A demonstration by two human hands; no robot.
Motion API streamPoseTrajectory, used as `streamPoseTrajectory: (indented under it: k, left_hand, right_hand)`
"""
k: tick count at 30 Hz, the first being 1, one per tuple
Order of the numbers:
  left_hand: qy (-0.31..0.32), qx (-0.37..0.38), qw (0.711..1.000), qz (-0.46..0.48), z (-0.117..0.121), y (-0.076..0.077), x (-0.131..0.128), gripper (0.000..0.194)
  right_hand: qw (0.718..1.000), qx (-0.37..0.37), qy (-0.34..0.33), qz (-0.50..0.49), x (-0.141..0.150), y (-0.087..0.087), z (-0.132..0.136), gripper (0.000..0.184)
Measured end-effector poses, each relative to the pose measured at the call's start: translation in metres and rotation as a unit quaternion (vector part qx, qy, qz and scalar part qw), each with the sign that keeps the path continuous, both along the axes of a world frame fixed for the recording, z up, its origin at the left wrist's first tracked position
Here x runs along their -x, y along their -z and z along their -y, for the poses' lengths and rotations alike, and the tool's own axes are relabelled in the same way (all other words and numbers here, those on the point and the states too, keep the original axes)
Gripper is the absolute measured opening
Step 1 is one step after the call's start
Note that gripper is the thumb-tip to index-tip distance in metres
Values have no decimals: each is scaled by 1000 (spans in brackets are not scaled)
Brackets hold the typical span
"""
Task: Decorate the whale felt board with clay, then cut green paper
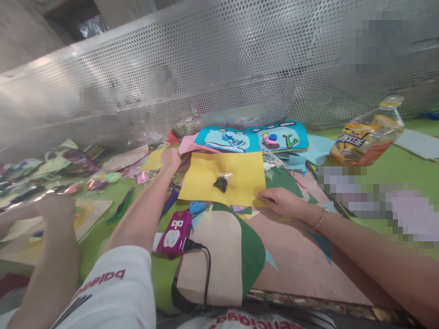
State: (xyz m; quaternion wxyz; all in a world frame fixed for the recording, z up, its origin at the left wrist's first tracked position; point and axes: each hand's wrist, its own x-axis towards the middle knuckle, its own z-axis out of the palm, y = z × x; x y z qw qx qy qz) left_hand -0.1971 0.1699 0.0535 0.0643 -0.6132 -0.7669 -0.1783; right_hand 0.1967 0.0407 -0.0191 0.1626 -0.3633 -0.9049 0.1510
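Observation:
A yellow paper sheet (236, 176) lies flat on the table, with a small dark lump in clear wrap (221, 183) at its middle. My left hand (170, 160) reaches to the sheet's far left corner with its fingers curled; what they grip is hidden. My right hand (279, 201) rests flat at the sheet's near right corner, fingertips touching the edge, a bracelet on the wrist. Under the sheet lie green (252, 256) and beige (298, 260) cut paper shapes.
A blue cartoon picture board (252, 138) lies behind the sheet, and a tilted plastic bottle (368, 135) stands at the right. A magenta device (174, 234) with a black cable sits near me. Another person's arm (51, 228) works at the left among paper scraps. A perforated metal screen (240, 68) closes the back.

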Motion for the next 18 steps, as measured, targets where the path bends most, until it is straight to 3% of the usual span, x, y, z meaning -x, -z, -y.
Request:
streamPoseTrajectory:
  k: [6, 18]
  left_hand:
    - [-60, -39, 997, 26, -4, 0, 21, 20]
    - [-42, -31, 980, 191, -29, 23, 62, 19]
  right_hand:
    - [1000, 9, -4, 5, -2, 3, -1, 30]
    - [1000, 12, -3, 12, 0, -1, 0, 31]
